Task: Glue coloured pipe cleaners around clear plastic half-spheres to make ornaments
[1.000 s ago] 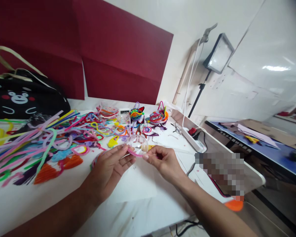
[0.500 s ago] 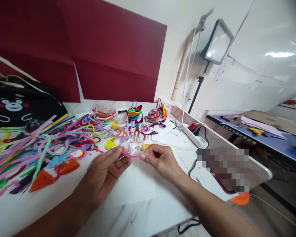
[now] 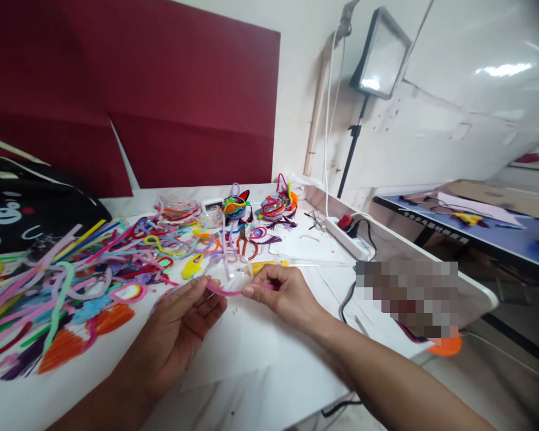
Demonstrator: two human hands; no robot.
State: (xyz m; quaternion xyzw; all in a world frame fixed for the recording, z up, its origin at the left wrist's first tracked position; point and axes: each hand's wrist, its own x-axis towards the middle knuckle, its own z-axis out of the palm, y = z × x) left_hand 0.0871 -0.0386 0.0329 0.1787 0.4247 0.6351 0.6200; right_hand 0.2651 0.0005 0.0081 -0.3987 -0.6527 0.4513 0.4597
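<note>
A clear round plastic piece (image 3: 238, 274) hangs above the white table between both hands, with a pink fuzzy strip (image 3: 227, 293) along its lower edge. A lilac strip rises behind or through it. My left hand (image 3: 184, 320) pinches the strip and the edge at the left, its lower fingers curled beneath. At the right, my right hand (image 3: 287, 293) pinches the pink strip between thumb and index finger near the clear piece. Part of the strip's right end is hidden by the fingers.
Colourful fuzzy strips (image 3: 85, 281) and orange tassels (image 3: 63, 347) cover the table's left. Decorated balls (image 3: 236, 208), scissors (image 3: 247, 244) and glasses (image 3: 315, 221) lie behind the hands. A power strip (image 3: 350, 237) stands right, near a lamp (image 3: 381, 57). A black bag (image 3: 40, 203) sits back left.
The camera view has turned slightly right, so the scene sits further left. Both hands keep hold of the clear piece and pink strip; the right thumb stays at its edge.
</note>
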